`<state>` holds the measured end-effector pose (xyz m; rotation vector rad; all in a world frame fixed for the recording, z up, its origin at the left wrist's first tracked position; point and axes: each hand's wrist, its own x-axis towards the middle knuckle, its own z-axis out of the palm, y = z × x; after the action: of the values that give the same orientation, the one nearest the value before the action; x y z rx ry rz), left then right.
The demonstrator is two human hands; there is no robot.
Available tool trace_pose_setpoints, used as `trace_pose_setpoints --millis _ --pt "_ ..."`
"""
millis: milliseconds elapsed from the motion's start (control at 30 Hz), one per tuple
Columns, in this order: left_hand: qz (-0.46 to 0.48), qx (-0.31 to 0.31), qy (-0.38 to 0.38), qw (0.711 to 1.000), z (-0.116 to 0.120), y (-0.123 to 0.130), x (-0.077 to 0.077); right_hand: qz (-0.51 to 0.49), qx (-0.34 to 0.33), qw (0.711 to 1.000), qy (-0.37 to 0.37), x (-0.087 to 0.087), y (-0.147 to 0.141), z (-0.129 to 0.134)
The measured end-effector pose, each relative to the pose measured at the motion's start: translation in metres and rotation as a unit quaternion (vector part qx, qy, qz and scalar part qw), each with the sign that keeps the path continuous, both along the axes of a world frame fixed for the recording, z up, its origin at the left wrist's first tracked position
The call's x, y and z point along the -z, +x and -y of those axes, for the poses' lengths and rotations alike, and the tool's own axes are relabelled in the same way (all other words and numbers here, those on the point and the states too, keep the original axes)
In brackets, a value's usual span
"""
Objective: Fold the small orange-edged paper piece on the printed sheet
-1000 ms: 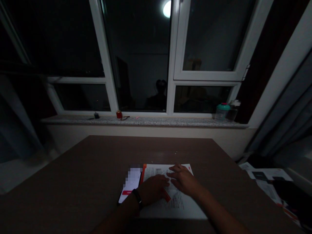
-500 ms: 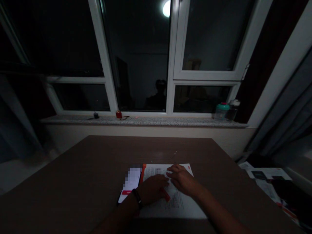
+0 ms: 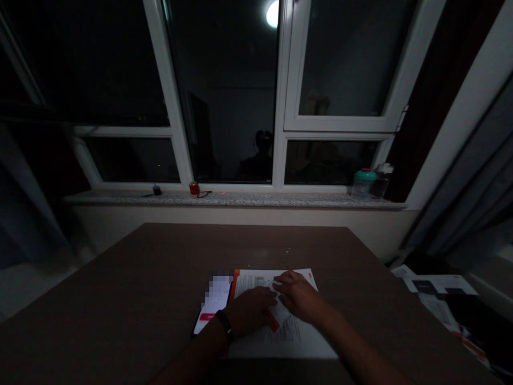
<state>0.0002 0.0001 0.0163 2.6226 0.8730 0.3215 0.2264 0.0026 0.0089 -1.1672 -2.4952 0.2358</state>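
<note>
Printed sheets with an orange left edge [image 3: 304, 342] lie on the brown table in front of me. My left hand [image 3: 252, 309], with a dark band at the wrist, rests palm-down on them, fingers extended to the right. By its thumb shows a small red-orange strip [image 3: 271, 321]; whether it is loose or part of a paper I cannot tell. A plain white patch of paper [image 3: 282, 311] lies between the hands. My right hand [image 3: 297, 294] lies on the upper right of the sheets, fingers spread and pointing left, close to the left fingertips.
A phone [image 3: 216, 299] with a lit screen lies left of the sheets. Small white bits [image 3: 288, 251] dot the table [image 3: 180, 246] beyond. On the windowsill [image 3: 248, 199] stand a red jar [image 3: 194, 187] and a teal-lidded bottle [image 3: 364, 183]. Papers [image 3: 436, 286] lie at right.
Almost nothing differs. Both hands keep their places on the sheets, and the whole view has shifted very slightly.
</note>
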Motion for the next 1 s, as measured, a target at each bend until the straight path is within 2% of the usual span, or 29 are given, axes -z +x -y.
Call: trace_pose_setpoints --millis 267,500,700,1000 --pt "0.0 -0.003 -0.007 1.0 0.0022 0.0023 -0.0051 0.019 0.009 1.0 0.004 0.0008 -0.0008 0.0027" --pt "0.007 0.017 -0.006 1.0 0.0006 0.0011 -0.0038 0.015 0.013 1.0 0.001 0.0027 -0.0016 0.0021" --pt "0.0 0.01 0.001 1.0 0.0035 -0.0001 -0.0043 -0.007 -0.003 1.0 -0.006 -0.0032 0.0005 0.0003" --pt "-0.004 0.013 -0.004 1.0 0.0019 -0.0014 -0.0013 -0.023 0.017 1.0 -0.01 -0.0037 -0.005 -0.0013"
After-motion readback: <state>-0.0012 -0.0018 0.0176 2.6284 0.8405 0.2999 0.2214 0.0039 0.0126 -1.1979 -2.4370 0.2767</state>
